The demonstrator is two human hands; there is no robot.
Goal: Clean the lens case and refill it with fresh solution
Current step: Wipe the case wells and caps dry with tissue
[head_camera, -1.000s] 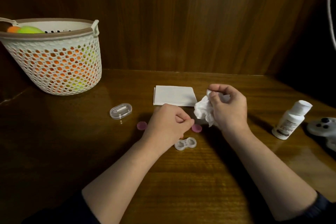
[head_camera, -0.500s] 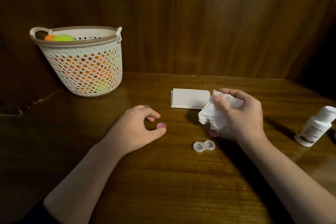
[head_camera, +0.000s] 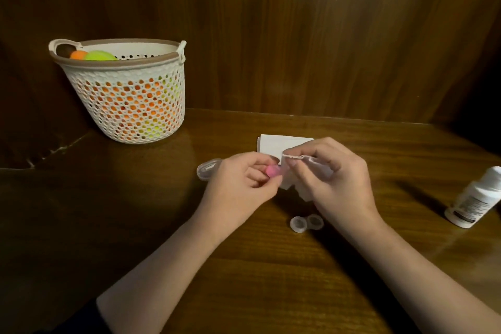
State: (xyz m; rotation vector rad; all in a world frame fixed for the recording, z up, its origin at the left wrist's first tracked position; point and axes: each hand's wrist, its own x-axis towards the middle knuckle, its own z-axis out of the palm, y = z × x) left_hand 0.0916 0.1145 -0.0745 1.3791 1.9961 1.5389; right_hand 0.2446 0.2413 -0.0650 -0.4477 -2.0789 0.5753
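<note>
Left hand (head_camera: 238, 184): fingers pinch the pink cap (head_camera: 273, 171), above the table (head_camera: 135, 225).
Right hand (head_camera: 336, 179): fingers clamp the tissue (head_camera: 298, 171) against that cap.
Lens case (head_camera: 306, 223): open (both wells uncapped), just below the right hand.
Solution bottle (head_camera: 474, 198): far right of the lens case.

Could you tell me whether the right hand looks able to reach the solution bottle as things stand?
Probably yes: the bottle stands to its right with bare table between, but the right hand holds a tissue.

Left hand (head_camera: 238, 184) raised above table (head_camera: 135, 225), fingers curled, pinching pink cap (head_camera: 272, 171). Right hand (head_camera: 339, 182) just beside, thumb and forefinger gripping tissue (head_camera: 320, 169). Forearms bare, converging from lower edge.
</note>
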